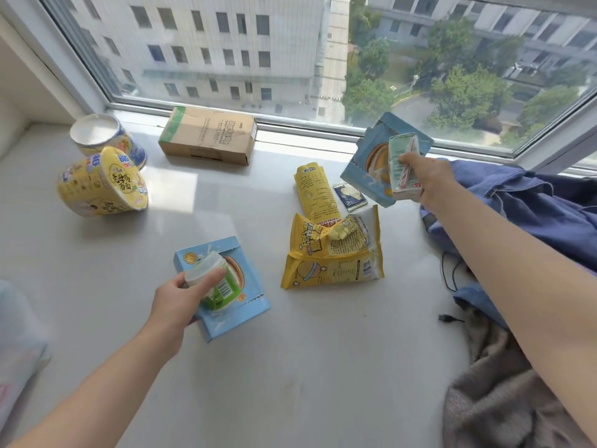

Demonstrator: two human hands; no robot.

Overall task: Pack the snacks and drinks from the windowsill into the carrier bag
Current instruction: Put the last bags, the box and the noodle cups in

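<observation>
left hand (174, 299): near centre, thumb and fingers wrapped round a green bottle (214, 286), squeezing it against a blue box (232, 305). Honestly can't tell if that box is off the sill (274, 367).
right hand (426, 181): far right, up in the air, clamped on a drink carton (403, 166) plus a second box (371, 163) behind it, with its flap open.
yellow bags (332, 253): two, overlapping, flat on the sill between my hands.
yellow pack (315, 192): just beyond the bags, with a small sachet (350, 196) right of it.
bowls: far left, yellow bowl (103, 185) tipped over against the blue bowl (106, 137).
cardboard box (208, 135): far side, by the window.
blue cloth (533, 215): right edge, under my right arm.
</observation>
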